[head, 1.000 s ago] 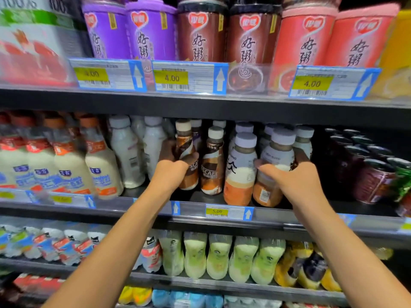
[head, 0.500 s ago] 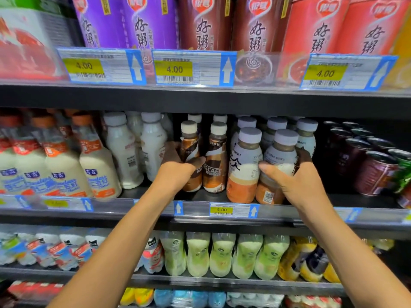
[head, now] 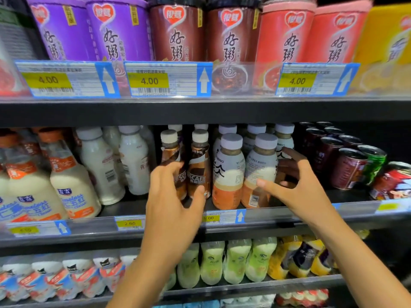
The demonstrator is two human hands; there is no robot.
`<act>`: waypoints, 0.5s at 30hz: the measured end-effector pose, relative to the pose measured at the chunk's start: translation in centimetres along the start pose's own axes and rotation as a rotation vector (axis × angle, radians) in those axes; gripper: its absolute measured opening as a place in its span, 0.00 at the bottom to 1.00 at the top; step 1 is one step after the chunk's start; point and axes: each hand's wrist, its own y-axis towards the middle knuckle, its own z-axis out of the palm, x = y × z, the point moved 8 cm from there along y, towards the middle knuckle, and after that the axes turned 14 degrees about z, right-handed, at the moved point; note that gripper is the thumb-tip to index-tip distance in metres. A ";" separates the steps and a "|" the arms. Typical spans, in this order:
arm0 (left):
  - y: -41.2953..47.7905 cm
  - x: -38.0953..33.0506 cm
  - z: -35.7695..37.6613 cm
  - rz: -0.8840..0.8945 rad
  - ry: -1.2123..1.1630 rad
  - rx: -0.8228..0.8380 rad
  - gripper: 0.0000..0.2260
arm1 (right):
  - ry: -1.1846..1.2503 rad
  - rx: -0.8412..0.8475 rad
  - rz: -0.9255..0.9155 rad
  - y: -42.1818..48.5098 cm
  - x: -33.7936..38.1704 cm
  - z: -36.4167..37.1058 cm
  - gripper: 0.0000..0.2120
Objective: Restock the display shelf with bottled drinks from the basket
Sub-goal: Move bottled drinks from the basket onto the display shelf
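Observation:
Two brown Nescafe coffee bottles (head: 199, 165) stand upright at the front of the middle shelf (head: 266, 216). Right of them stand orange-and-white bottles with grey caps (head: 229, 174), several rows deep. My left hand (head: 173, 201) hovers in front of the coffee bottles with its fingers spread, the thumb across the lower part of the right one. My right hand (head: 300, 187) is open beside the rightmost grey-capped bottle (head: 262, 161), thumb tip at its front and fingers reaching behind it. Neither hand grips a bottle. No basket is in view.
Milky bottles with orange caps (head: 66, 185) and white bottles (head: 100, 165) fill the shelf's left side, and dark cans (head: 347, 167) lie at its right. Porridge cups (head: 178, 34) line the shelf above. Pale green bottles (head: 235, 263) lie on the shelf below.
Both hands were closed around bottles on the middle shelf; now their fingers have opened and pulled slightly back. The view has moved closer to the shelf.

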 end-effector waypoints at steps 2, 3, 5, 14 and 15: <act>-0.6 -0.6 3.0 -0.111 -0.191 0.120 0.22 | 0.037 0.075 0.038 0.5 -0.6 -0.3 0.35; -0.8 -0.7 4.5 -0.163 -0.241 0.178 0.24 | 0.060 0.111 0.050 0.8 -0.7 -0.3 0.35; -0.8 -0.9 6.3 -0.173 -0.193 0.200 0.27 | 0.067 0.151 0.049 1.3 -0.7 -0.2 0.34; 0.9 -0.4 7.4 -0.140 0.070 0.114 0.14 | -0.003 0.116 0.030 2.2 -1.2 -0.1 0.32; 1.0 -0.5 7.6 -0.140 0.061 0.115 0.16 | -0.014 0.109 0.030 2.2 -1.2 -0.3 0.32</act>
